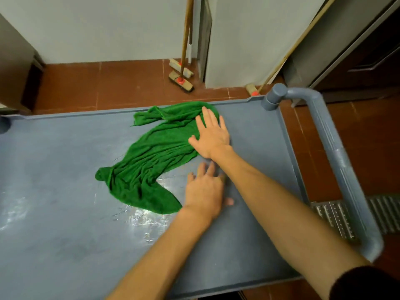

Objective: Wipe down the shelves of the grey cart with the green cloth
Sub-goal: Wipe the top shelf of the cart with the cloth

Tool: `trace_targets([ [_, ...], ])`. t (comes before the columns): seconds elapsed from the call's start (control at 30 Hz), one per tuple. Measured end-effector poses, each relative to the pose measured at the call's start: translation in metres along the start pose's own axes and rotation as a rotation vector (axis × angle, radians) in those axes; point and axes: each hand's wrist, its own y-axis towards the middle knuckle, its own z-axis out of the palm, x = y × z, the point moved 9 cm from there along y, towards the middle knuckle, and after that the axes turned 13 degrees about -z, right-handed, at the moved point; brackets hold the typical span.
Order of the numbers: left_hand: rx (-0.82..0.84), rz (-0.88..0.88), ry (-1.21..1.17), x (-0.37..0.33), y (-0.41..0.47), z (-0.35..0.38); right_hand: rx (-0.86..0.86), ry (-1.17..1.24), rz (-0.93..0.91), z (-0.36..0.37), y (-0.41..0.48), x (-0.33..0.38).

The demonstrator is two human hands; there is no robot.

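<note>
A green cloth [151,156] lies spread and rumpled across the top shelf of the grey cart [54,234]. My right hand [211,135] presses flat on the cloth's far right end, fingers spread. My left hand [204,191] rests flat on the bare shelf just right of the cloth's near corner, fingers apart, touching the cloth's edge at most. Wet streaks shine on the shelf in front of the cloth. The lower shelves are hidden under the top one.
The cart's grey handle [331,144] curves along its right side. Two brooms [181,79] lean at the white wall behind, and a third broom [281,61] leans at the right. Red floor tiles [86,87] surround the cart, with a metal floor grate [337,217] at right.
</note>
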Motion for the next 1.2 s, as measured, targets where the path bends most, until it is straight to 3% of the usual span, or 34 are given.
trace_targets([
  [0.03, 0.135, -0.059, 0.079, -0.011, 0.000, 0.022, 0.002, 0.001, -0.012, -0.001, -0.001, -0.002],
  [0.1, 0.222, -0.138, 0.200, -0.014, -0.003, 0.048, 0.003, 0.006, -0.032, -0.001, -0.002, -0.010],
  [0.27, 0.129, -0.094, 0.380, -0.015, -0.002, 0.060, -0.009, 0.025, -0.041, -0.002, -0.008, -0.028],
  [0.83, 0.117, -0.113, 0.445, -0.017, 0.003, 0.064, 0.052, -0.108, 0.264, 0.005, -0.085, -0.170],
  [1.2, 0.064, -0.076, 0.475, -0.014, 0.004, 0.059, 0.122, -0.173, 0.320, 0.012, -0.131, -0.157],
])
